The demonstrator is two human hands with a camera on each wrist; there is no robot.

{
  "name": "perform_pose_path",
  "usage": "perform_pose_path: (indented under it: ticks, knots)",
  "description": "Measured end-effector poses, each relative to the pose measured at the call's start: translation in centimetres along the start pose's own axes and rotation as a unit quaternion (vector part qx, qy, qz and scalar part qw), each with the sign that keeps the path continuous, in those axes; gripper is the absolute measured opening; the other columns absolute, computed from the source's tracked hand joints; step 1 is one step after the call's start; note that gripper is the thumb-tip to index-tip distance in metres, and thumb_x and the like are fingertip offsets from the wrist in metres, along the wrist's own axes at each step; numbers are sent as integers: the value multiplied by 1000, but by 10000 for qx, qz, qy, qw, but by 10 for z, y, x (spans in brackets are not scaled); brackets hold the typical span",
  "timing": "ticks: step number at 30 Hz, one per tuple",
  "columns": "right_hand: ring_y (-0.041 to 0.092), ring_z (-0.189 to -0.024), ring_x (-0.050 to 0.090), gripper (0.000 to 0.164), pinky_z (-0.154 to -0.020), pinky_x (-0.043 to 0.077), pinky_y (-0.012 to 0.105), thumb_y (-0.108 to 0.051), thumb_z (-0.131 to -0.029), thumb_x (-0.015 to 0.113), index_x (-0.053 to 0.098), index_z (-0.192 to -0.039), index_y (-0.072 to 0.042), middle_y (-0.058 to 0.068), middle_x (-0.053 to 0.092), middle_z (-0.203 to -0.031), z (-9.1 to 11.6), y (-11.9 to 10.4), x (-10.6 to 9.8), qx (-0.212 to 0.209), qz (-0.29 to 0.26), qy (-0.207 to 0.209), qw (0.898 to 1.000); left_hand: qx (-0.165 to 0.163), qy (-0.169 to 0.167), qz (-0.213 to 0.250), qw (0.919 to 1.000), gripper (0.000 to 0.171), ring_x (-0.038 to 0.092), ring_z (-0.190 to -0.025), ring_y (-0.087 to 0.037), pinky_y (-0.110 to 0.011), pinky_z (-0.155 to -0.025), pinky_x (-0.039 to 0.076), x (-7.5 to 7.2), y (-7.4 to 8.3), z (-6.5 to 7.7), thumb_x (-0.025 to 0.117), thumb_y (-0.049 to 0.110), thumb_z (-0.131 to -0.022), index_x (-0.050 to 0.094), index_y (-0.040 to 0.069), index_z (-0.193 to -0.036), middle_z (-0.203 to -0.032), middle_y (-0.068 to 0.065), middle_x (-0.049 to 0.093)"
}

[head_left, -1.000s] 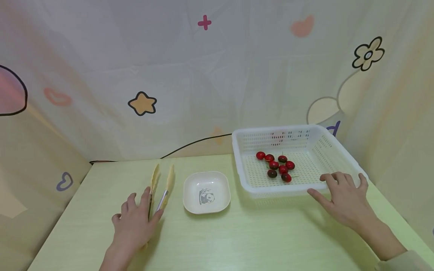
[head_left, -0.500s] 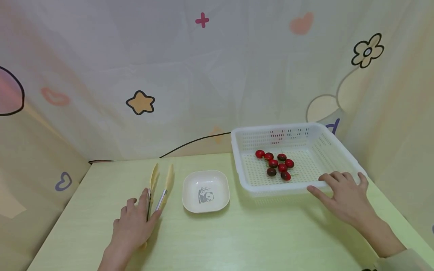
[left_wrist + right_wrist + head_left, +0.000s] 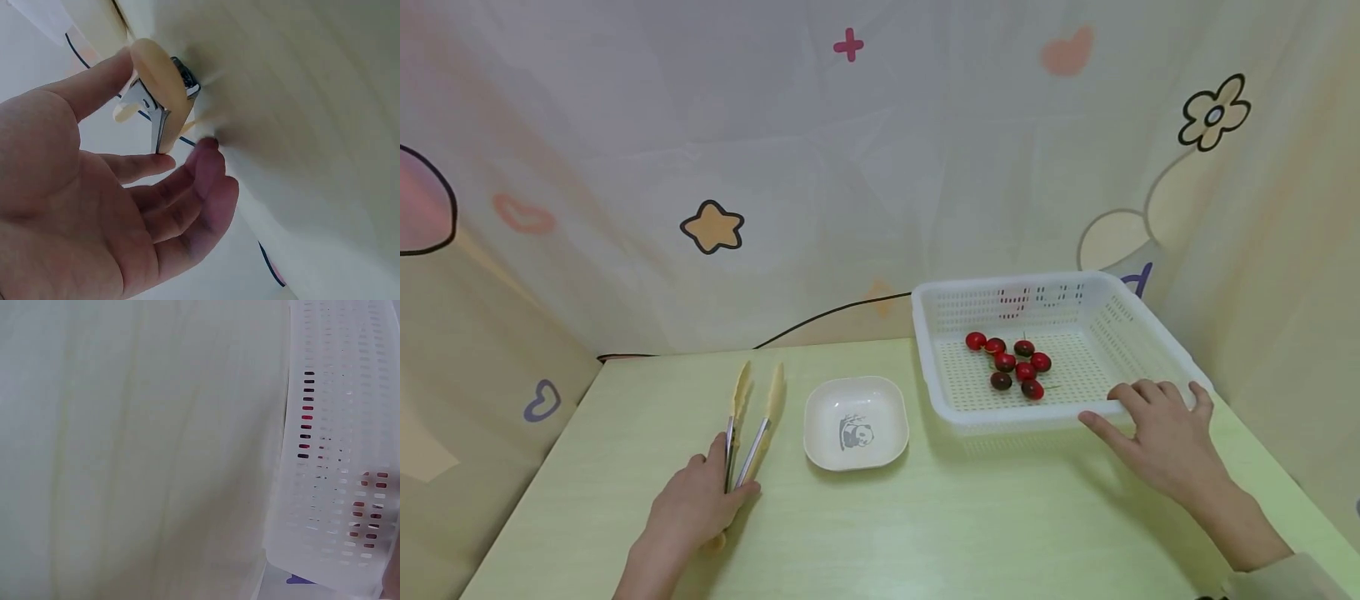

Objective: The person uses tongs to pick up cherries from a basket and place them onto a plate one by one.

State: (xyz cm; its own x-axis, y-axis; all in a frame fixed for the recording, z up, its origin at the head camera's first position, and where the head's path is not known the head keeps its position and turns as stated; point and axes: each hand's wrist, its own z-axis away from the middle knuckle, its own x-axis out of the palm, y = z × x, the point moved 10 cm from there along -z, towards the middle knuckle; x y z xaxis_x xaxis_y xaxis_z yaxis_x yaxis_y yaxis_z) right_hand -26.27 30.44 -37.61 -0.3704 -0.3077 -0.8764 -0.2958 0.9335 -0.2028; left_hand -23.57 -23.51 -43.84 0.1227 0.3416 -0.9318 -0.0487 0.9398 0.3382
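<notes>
At the left of the head view, my left hand (image 3: 688, 504) holds a pair of tongs (image 3: 764, 429) with metal arms and cream tips. The left wrist view shows the thumb and index finger on opposite sides of the tongs' handle (image 3: 159, 72), the other fingers bent below. The tongs' tips (image 3: 775, 387) point away from me, spread apart. My right hand (image 3: 1172, 446) grips the near right rim of a white plastic basket (image 3: 1030, 418), fingers over the edge and thumb outside. Several dark red cherries (image 3: 1026, 372) lie inside, toward its left.
A small white square dish (image 3: 857, 458) with a panda print stands between the tongs and the basket. Behind the pale table (image 3: 880, 542) hangs a patterned curtain (image 3: 820, 167), which also closes off both sides.
My left hand has drawn slightly back toward me and its fingers have closed in on the tongs. The right hand, basket, cherries and dish stay where they were.
</notes>
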Motion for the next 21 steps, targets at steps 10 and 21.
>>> perform_pose_path:
  ticks: [10,21]
  knots:
    - [48,-108,51,47,-100,10,82,-53,-95,69,66,-104,-6,21,66,-112,0,1,1,34,-68,25,10000,82,-89,124,9999,75,64,-91,-42,-57,-75,52,2,-2,-2,65,23,-98,28,-16,-149,-116,-36,58]
    - [47,-107,51,48,-103,7,81,-53,-94,70,66,-104,-6,19,66,-110,2,2,0,63,-181,153,9997,-68,-159,714,9973,59,58,-86,-38,-51,-73,51,1,0,-3,47,16,-104,23,-18,-146,-119,-40,48]
